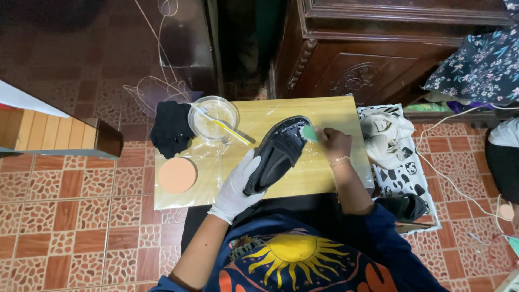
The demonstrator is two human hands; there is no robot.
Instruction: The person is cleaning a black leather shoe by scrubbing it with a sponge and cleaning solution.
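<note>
Black shoe [278, 151] sits in the middle of the counter [324, 173], toe pointing away, its upper wet and foamy near the front. The left hand [238, 184], in a white glove, is wrapped around the heel end and clamps it firmly. The right hand [332, 141], bare with a thin bracelet at the wrist, is pinched shut on a small green sponge [309, 133] pressed right against the toe. So the hands are apart, one at each end of the shoe.

Just beyond the toe, to the left, a glass bowl [213, 118] stands on the counter with a yellow-handled brush [224, 127] lying across it. Beside the bowl a black cloth [172, 128] hangs over the counter's far left corner. Nearer, at the left edge, lies a round orange pad [177, 174]. Off the right end, a white shoe [385, 135] rests on a black-and-white patterned sheet [403, 176], and a second black shoe [405, 207] sits at its near edge. Tiled floor [65, 216] all around.
</note>
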